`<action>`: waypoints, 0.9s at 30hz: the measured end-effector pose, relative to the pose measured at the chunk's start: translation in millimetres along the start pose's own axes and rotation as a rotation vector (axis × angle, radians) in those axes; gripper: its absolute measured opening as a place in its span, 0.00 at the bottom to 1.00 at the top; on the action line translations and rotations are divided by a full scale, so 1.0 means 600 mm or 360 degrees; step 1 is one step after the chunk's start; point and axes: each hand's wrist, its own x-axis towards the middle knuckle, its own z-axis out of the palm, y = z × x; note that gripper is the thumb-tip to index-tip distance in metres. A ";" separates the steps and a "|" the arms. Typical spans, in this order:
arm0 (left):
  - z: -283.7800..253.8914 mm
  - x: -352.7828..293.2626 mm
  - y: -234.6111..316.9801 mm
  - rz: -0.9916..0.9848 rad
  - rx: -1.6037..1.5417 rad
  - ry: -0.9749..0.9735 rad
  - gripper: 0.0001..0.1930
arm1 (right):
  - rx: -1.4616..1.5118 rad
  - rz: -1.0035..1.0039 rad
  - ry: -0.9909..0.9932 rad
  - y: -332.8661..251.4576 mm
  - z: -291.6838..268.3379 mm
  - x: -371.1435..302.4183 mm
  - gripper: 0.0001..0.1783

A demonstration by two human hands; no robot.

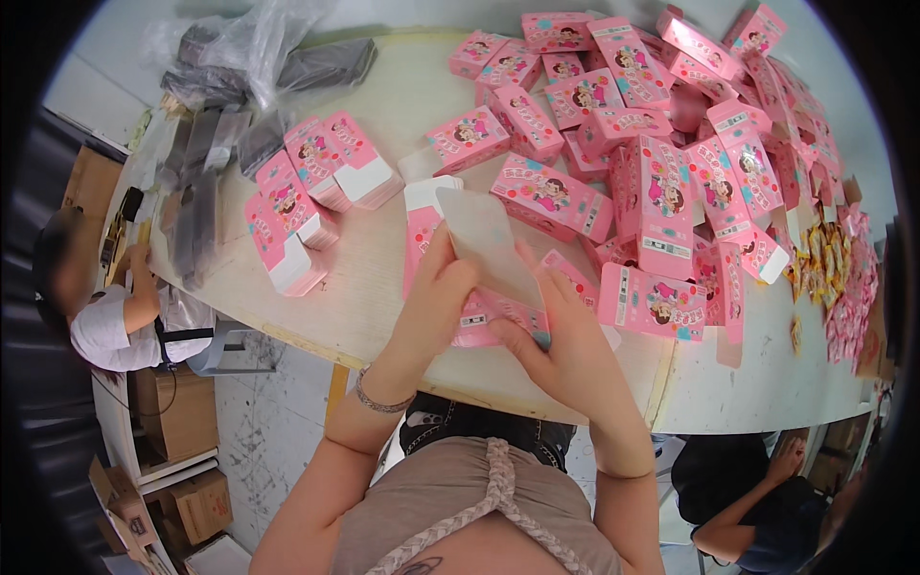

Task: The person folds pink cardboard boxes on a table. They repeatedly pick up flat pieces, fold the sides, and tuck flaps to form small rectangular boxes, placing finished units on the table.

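In front of my body I hold a pink printed carton (476, 228) with one end open, its long pale flap raised and the bare inside showing. My left hand (439, 302) grips its left side, fingertips at the flap. On the other side my right hand (570, 350) holds it, thumb along the near side and fingers around the right edge. Directly behind the left hand lies a stack of flattened pink cartons (419, 235), partly hidden by it. Further left are more stacks of flat cartons (337, 144) with white end flaps.
A heap of formed pink cartons (642, 192) covers the table's right half. Beyond it lie yellow wrapped packets (819, 259) and pink packets (853, 297). Dark plastic-wrapped bundles (196, 225) line the left edge. Other people sit at left (115, 326) and lower right (757, 508).
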 end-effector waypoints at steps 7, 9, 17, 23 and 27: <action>0.053 -0.040 -0.002 0.0540 0.0180 -0.0185 0.36 | 0.0305 -0.0374 0.0718 0.053 0.027 0.032 0.42; 0.055 -0.043 -0.001 0.0800 0.0747 -0.0155 0.34 | 0.0274 -0.0520 0.0730 0.070 0.035 0.025 0.27; 0.031 -0.056 0.033 0.0478 0.1088 -0.0298 0.31 | 0.1312 -0.0275 0.0857 0.049 0.039 0.044 0.08; 0.022 -0.062 0.020 0.0769 0.0841 -0.0272 0.36 | 0.1134 -0.0145 0.0380 0.031 0.002 0.039 0.08; 0.020 -0.061 0.029 0.0883 0.0938 -0.0258 0.33 | 0.0835 -0.0189 0.0106 0.027 -0.023 0.029 0.12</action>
